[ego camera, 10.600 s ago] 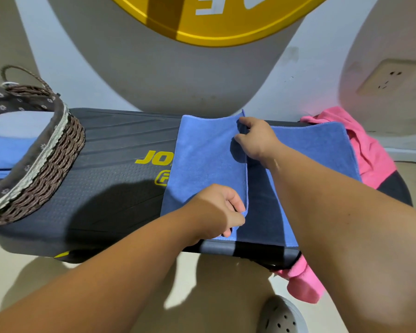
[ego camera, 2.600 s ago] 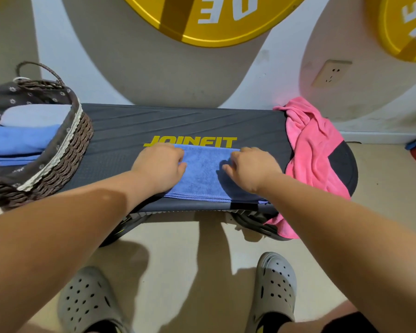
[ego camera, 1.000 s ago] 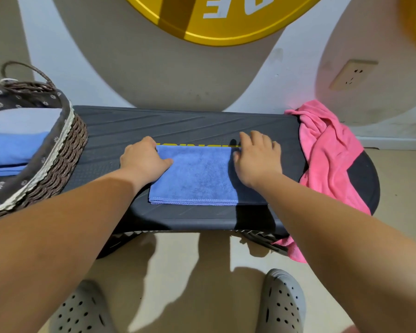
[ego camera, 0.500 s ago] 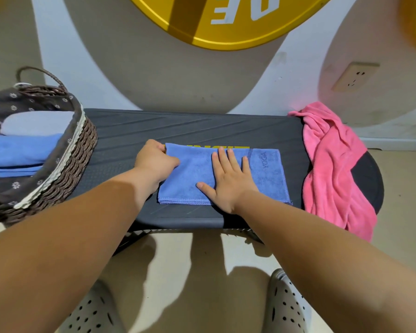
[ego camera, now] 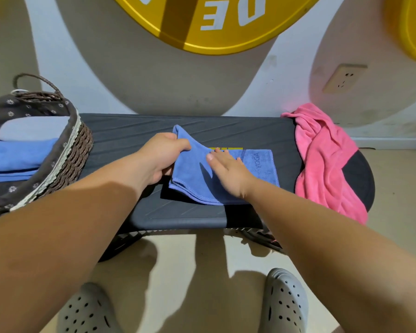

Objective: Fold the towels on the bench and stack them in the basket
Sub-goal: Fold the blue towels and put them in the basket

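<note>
At bench centre, the left hand (ego camera: 160, 159) pinches the folded blue towel (ego camera: 195, 174) by its left end, fingers closed on the raised corner toward 11 o'clock. The right hand (ego camera: 228, 173) lies flat and open on the towel, fingers spread and slightly blurred, covering its middle. Yellow lettering on the dark bench (ego camera: 130, 131) is mostly hidden. At 3 o'clock a pink towel (ego camera: 327, 159) drapes over the end. At 9 o'clock the wicker basket (ego camera: 67, 159), cut off by the frame, holds folded towels (ego camera: 17, 155).
</note>
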